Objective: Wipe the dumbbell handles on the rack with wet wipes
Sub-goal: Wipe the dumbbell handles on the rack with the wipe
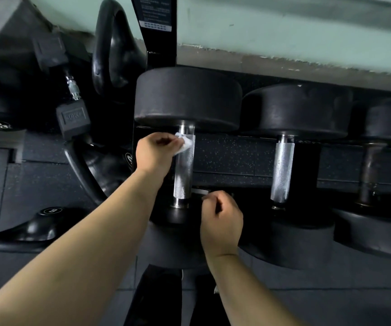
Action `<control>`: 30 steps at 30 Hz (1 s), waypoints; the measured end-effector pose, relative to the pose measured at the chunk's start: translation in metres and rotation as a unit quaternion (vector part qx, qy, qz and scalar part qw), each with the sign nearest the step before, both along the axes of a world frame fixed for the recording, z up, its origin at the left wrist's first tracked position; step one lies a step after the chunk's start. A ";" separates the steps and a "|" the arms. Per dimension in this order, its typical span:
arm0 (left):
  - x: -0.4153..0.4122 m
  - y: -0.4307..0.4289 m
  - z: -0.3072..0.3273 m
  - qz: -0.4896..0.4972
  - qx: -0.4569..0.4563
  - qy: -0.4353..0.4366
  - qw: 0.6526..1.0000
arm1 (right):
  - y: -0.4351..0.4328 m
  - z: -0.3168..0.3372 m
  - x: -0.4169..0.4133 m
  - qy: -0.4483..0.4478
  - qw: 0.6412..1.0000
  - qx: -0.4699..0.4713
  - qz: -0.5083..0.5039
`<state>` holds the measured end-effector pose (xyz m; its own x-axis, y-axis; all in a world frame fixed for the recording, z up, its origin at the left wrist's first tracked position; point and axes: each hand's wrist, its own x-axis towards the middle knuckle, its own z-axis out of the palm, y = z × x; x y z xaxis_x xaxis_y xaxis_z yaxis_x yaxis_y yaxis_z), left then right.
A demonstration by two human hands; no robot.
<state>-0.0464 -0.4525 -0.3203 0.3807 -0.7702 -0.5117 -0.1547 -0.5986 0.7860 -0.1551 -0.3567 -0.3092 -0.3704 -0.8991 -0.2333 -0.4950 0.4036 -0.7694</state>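
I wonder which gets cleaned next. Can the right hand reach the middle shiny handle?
Probably yes: the right hand sits beside it, the middle handle is bare and nothing crosses the gap. But the wet wipe is in the left hand.

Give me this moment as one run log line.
step: wiping handle | left hand: pinches wipe against handle's far end | right hand: curled beside near end, grip unclear
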 end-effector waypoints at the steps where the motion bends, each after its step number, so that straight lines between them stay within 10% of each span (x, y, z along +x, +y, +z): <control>1: 0.000 0.002 0.000 -0.006 0.004 0.001 1.000 | 0.000 0.000 0.000 0.003 1.000 0.000 0.002; 18: 0.014 0.037 -0.007 -0.084 0.051 -0.007 0.995 | -0.002 0.001 0.002 0.005 1.000 -0.002 0.003; 23: 0.006 0.017 -0.005 0.094 0.069 0.228 0.967 | -0.001 -0.003 0.002 0.017 1.000 -0.004 0.007; 30: 0.014 -0.006 -0.007 -0.040 0.131 0.325 0.936 | 0.000 -0.004 0.001 0.021 0.999 0.004 0.028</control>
